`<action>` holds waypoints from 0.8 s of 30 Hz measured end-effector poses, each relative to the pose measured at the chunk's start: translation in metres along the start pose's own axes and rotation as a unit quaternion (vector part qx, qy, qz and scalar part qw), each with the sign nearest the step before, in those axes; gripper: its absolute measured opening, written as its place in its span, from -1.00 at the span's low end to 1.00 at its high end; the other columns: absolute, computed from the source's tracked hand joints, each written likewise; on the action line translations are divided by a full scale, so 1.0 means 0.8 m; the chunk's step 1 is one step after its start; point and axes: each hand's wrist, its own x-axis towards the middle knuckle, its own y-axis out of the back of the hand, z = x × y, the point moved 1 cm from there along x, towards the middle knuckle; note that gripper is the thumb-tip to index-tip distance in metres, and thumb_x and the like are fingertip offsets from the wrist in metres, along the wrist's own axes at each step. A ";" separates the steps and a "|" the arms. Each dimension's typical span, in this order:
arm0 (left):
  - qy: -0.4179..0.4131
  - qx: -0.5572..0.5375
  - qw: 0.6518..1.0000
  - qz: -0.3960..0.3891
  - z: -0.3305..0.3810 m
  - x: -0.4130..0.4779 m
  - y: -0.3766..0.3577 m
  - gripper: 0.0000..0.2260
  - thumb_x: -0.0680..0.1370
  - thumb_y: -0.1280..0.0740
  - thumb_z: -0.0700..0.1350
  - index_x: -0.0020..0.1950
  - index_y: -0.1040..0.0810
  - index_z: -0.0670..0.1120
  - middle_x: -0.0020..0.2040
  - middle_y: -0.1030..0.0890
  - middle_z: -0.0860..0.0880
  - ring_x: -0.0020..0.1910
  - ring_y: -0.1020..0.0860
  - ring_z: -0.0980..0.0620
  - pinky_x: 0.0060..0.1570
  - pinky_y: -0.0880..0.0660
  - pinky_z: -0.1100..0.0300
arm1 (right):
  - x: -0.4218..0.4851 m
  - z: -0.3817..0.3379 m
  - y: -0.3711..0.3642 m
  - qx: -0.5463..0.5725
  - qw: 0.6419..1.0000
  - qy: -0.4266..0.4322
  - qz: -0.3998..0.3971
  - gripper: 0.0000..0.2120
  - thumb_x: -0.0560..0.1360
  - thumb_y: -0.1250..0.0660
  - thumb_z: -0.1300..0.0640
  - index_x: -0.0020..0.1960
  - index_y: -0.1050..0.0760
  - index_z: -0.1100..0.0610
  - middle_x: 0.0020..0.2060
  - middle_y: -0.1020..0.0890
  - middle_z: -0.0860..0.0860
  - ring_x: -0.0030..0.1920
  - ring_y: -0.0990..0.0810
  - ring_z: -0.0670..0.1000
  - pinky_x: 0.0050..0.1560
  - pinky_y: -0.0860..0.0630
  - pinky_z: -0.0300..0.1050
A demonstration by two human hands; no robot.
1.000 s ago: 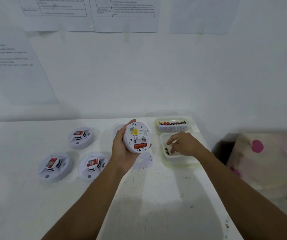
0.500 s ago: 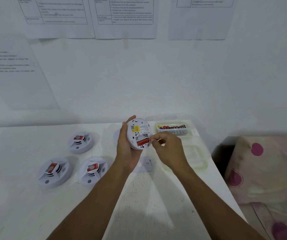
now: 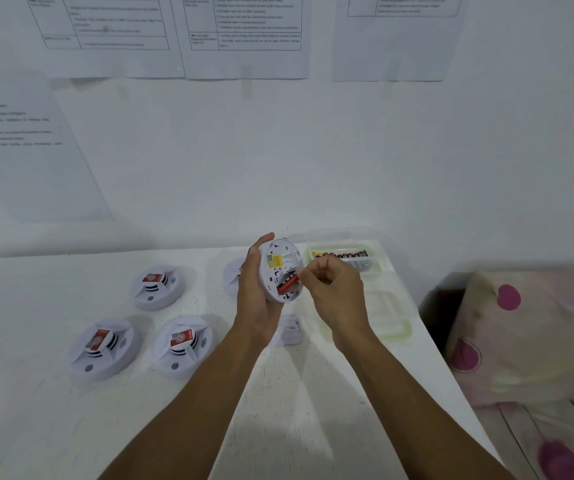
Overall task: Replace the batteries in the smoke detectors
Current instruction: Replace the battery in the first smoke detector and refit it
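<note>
My left hand (image 3: 256,292) grips a white round smoke detector (image 3: 280,268) above the table, its back turned to me with a yellow label and an open battery bay. My right hand (image 3: 334,289) pinches the end of a red battery (image 3: 288,284) that sits slanted in that bay. Three more detectors (image 3: 157,287) (image 3: 101,348) (image 3: 183,346) lie on the table at the left, each with a red tag. A clear box of batteries (image 3: 342,258) stands at the back right.
A white cover piece (image 3: 290,329) lies on the white table (image 3: 140,410) under my hands. A clear tray (image 3: 387,323) sits near the right edge. Another white disc (image 3: 231,275) shows behind my left hand. A spotted cushion (image 3: 528,334) is off the table at right. Papers hang on the wall.
My right hand left the near tray, moved left to the held detector, and now pinches the red battery in its bay. The left hand raised the detector slightly.
</note>
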 end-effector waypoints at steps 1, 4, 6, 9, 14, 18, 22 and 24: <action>0.004 -0.002 1.000 -0.002 -0.001 0.000 -0.002 -0.68 0.64 -0.10 0.03 0.32 -0.46 -0.04 0.19 -0.58 -0.09 0.08 -0.58 -0.07 -0.04 -0.59 0.05 | 0.003 -0.002 0.004 0.013 1.000 0.016 0.000 -0.91 0.45 -0.46 0.21 -0.20 -0.58 0.12 -0.27 -0.68 -0.04 -0.21 -0.65 -0.13 -0.19 -0.51 -0.35; 0.021 -0.029 0.999 -0.005 -0.001 0.000 0.002 -0.63 0.61 -0.13 0.07 0.34 -0.45 -0.05 0.26 -0.55 -0.12 0.18 -0.54 -0.13 0.13 -0.52 -0.07 | 0.020 0.000 0.034 -0.002 0.998 0.063 -0.012 -0.95 0.44 -0.47 0.25 -0.14 -0.61 0.16 -0.23 -0.68 -0.03 -0.21 -0.60 -0.17 -0.19 -0.46 -0.42; 0.027 -0.039 0.999 0.004 -0.001 0.003 0.011 -0.61 0.60 -0.15 0.09 0.35 -0.46 -0.05 0.29 -0.53 -0.14 0.29 -0.47 -0.18 0.30 -0.37 -0.20 | 0.038 0.008 0.063 -0.077 0.993 0.078 -0.038 -0.94 0.43 -0.48 0.25 -0.15 -0.63 0.12 -0.23 -0.68 -0.07 -0.22 -0.59 -0.19 -0.17 -0.43 -0.48; 0.038 -0.045 0.998 0.013 -0.003 0.006 0.023 -0.60 0.58 -0.16 0.11 0.33 -0.47 -0.04 0.29 -0.52 -0.14 0.29 -0.45 -0.19 0.32 -0.32 -0.25 | 0.062 0.026 0.100 -0.221 0.968 0.071 -0.092 -0.89 0.42 -0.48 0.23 -0.19 -0.61 0.05 -0.24 -0.68 -0.06 -0.23 -0.60 -0.15 -0.20 -0.42 -0.46; 0.050 -0.050 0.997 0.012 -0.011 0.005 0.019 -0.59 0.61 -0.13 0.10 0.37 -0.44 -0.05 0.33 -0.50 -0.15 0.31 -0.44 -0.22 0.29 -0.35 -0.25 | 0.083 0.049 0.108 -0.382 0.904 0.038 -0.189 -0.87 0.42 -0.49 0.16 -0.22 -0.59 -0.02 -0.27 -0.67 -0.10 -0.21 -0.63 -0.12 -0.04 -0.60 -0.12; 0.055 -0.063 0.996 0.012 -0.014 0.008 0.019 -0.61 0.61 -0.13 0.10 0.35 -0.47 -0.05 0.32 -0.51 -0.15 0.37 -0.41 -0.25 0.39 -0.24 -0.31 | 0.087 0.060 0.091 -0.407 0.888 0.028 -0.213 -0.88 0.42 -0.50 0.10 -0.23 -0.58 -0.05 -0.23 -0.62 -0.12 -0.18 -0.61 -0.10 -0.05 -0.58 -0.12; 0.057 -0.067 0.996 0.003 -0.012 0.009 0.024 -0.63 0.64 -0.10 0.10 0.33 -0.48 -0.04 0.24 -0.55 -0.13 0.23 -0.49 -0.18 0.29 -0.35 -0.25 | 0.088 0.069 0.082 -0.419 0.879 0.017 -0.227 -0.97 0.47 -0.45 0.09 -0.15 -0.64 0.01 -0.24 -0.61 -0.13 -0.13 -0.65 -0.06 -0.05 -0.59 -0.12; 0.059 -0.065 0.996 -0.007 -0.010 0.009 0.025 -0.63 0.62 -0.12 0.11 0.33 -0.48 -0.03 0.20 -0.59 -0.11 0.17 -0.54 -0.15 0.20 -0.46 -0.19 | 0.088 0.072 0.081 -0.424 0.873 0.013 -0.241 -0.95 0.49 -0.42 0.09 -0.13 -0.65 0.01 -0.23 -0.62 -0.13 -0.11 -0.64 -0.07 -0.01 -0.59 -0.10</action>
